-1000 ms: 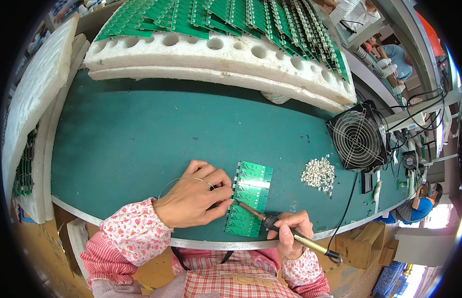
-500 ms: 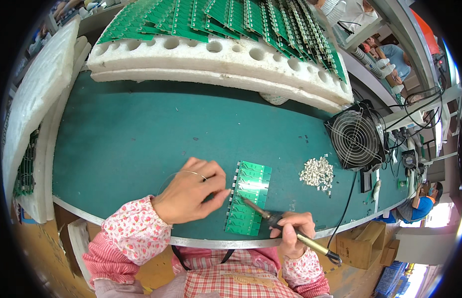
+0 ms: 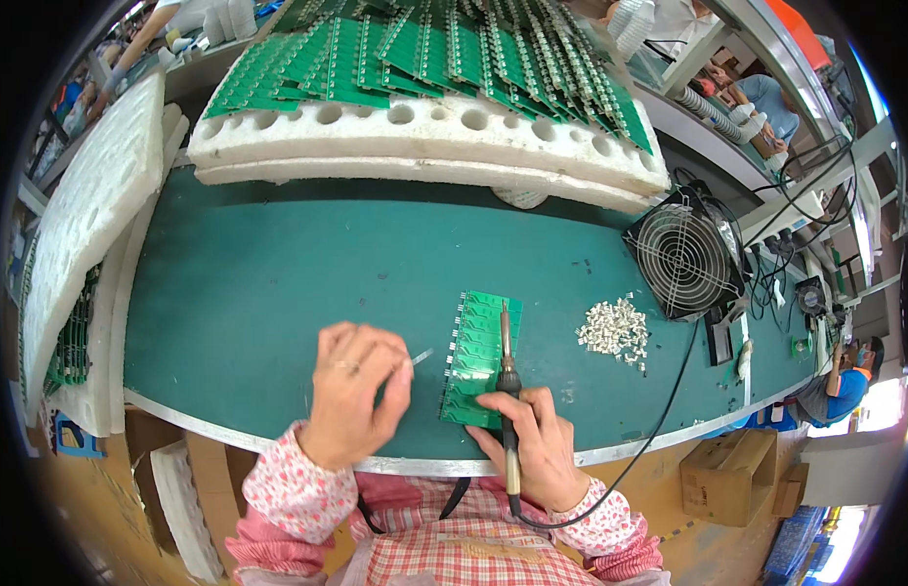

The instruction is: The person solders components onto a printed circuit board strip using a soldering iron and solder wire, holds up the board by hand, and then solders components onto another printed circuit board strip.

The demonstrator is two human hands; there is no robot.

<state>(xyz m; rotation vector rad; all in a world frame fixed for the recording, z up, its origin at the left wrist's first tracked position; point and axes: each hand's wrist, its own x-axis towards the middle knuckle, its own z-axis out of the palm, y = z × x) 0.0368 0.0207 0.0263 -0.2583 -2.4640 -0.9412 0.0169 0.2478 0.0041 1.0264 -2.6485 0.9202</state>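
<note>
A green circuit board panel [image 3: 475, 363] lies on the bench mat in front of me, with a row of small metal contacts along its left edge. My right hand [image 3: 537, 439] is closed round a soldering iron [image 3: 509, 391], whose tip points away from me over the far right part of the panel. Fingers of that hand also reach the panel's near end. Left of the panel, my left hand [image 3: 361, 391] is raised with its fingers pinched. A short piece of thin silvery wire [image 3: 422, 356] sticks out from its fingertips toward the panel.
A pile of small silvery parts [image 3: 613, 330] lies right of the panel. Behind it stands a black fan [image 3: 678, 256]. Many green boards [image 3: 415, 54] rest on white foam [image 3: 424, 146] at the back. Foam slabs [image 3: 97, 186] stand at left. The iron's cord [image 3: 659, 430] curves rightward.
The soldering iron has swung from slanting leftward onto the panel to pointing away from me. My right hand has moved to the panel's near end. My left hand has drawn back slightly left.
</note>
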